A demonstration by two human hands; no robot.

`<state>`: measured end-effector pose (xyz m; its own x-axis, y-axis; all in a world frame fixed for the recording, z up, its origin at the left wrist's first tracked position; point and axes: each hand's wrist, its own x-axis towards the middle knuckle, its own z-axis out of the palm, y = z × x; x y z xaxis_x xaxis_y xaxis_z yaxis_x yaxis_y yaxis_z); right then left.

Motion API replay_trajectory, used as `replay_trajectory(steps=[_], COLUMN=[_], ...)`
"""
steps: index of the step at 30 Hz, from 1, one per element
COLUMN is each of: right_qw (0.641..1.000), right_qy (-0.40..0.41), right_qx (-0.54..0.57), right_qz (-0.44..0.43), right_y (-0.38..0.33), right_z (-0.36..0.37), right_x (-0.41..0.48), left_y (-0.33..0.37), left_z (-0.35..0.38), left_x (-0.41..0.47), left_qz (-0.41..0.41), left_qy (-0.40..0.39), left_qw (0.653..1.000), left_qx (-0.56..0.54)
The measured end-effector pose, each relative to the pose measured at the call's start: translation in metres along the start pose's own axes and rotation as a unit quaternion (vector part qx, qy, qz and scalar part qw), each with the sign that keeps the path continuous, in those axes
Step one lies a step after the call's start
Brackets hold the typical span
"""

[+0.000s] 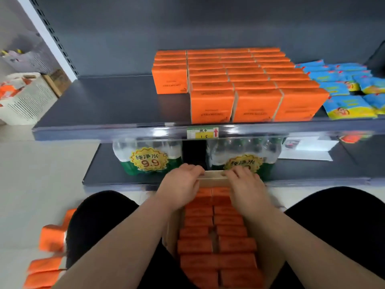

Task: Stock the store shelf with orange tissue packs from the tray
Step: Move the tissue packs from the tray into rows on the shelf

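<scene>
A cardboard tray (212,176) lies between my knees, filled with two rows of orange tissue packs (199,232). My left hand (181,185) and my right hand (245,184) both reach to the tray's far end, fingers curled over its far rim. On the dark shelf (108,105) above, several rows of orange tissue packs (245,80) stand together, right of the middle.
Blue and yellow packets (350,88) lie right of the shelf's orange packs. Bottled water packs (145,157) sit on the lower shelf just beyond the tray. Loose orange packs (52,238) lie on the floor at my left. A white basket (25,97) stands far left.
</scene>
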<state>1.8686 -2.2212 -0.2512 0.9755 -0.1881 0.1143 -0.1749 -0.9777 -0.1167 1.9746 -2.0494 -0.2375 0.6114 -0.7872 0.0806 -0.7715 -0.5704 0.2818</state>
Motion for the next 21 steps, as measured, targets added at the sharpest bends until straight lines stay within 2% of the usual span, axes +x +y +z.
replay_trajectory(steps=[2,5,8,12,17,21], right_qw=[0.998,0.988,0.975,0.957,0.954,0.942], right_qy=[-0.062,-0.152,-0.218,-0.288,-0.297,-0.333], right_qx=[0.009,0.027,0.02,0.008,-0.002,-0.003], right_qz=[0.01,0.026,0.023,0.039,0.047,0.038], right_y=[0.005,0.009,0.007,0.011,0.014,0.01], right_z=[0.017,0.039,0.054,0.071,0.086,0.099], right_x=[-0.023,-0.052,-0.071,-0.081,-0.079,-0.08], left_y=[0.011,0.021,0.029,0.033,0.027,0.025], left_z=[0.022,0.043,0.052,0.06,0.07,0.079], left_x=[-0.009,-0.022,-0.032,-0.036,-0.033,-0.03], left_qz=[0.008,0.009,0.015,0.001,-0.012,-0.017], left_qy=[-0.119,-0.282,-0.365,-0.4,-0.406,-0.408], left_qw=[0.992,0.955,0.919,0.9,0.899,0.902], left_qx=[0.03,0.092,0.147,0.171,0.162,0.138])
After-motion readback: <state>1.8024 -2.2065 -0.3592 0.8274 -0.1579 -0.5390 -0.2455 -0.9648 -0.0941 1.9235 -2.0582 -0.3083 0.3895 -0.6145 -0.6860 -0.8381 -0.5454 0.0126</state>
